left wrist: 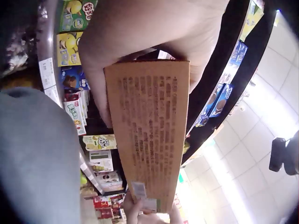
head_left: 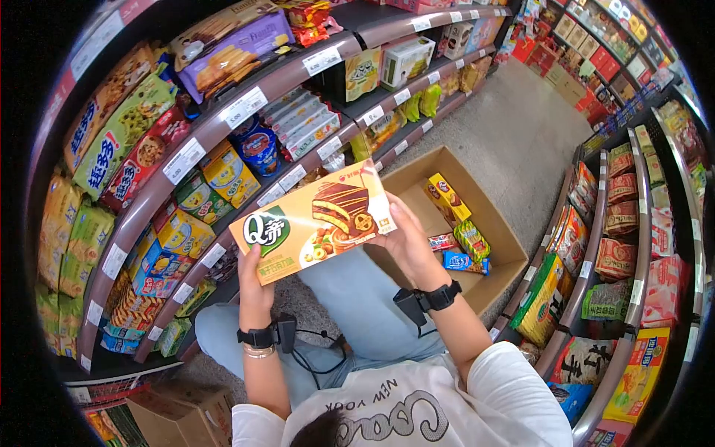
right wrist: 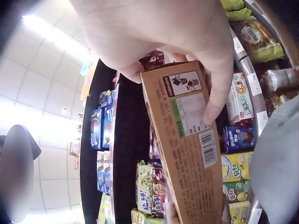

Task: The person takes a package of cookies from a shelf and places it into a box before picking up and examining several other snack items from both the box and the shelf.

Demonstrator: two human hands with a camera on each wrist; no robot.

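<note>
Fingers [right wrist: 214,95] of L hand [head_left: 254,287], R hand [head_left: 407,240] grip flat cardboard box [head_left: 313,221].

A: Print on the back of the box [left wrist: 148,135]?
B: Blurred in my left wrist view, unreadable. Fingers of my left hand [head_left: 254,285] lie behind it, hidden in the head view.
A: Carton [head_left: 414,184]?
B: Near corner hidden behind my right hand [head_left: 408,240]. Shelf tags [head_left: 183,160]: too small to read.

White T-shirt [head_left: 447,402] with black "NEW YORK" lettering, light blue jeans [head_left: 350,298]; 2 black wrist straps [head_left: 441,296], each with a black camera [head_left: 410,305]; gold bangle [head_left: 258,352] and black cable [head_left: 309,357] at the left wrist
</note>
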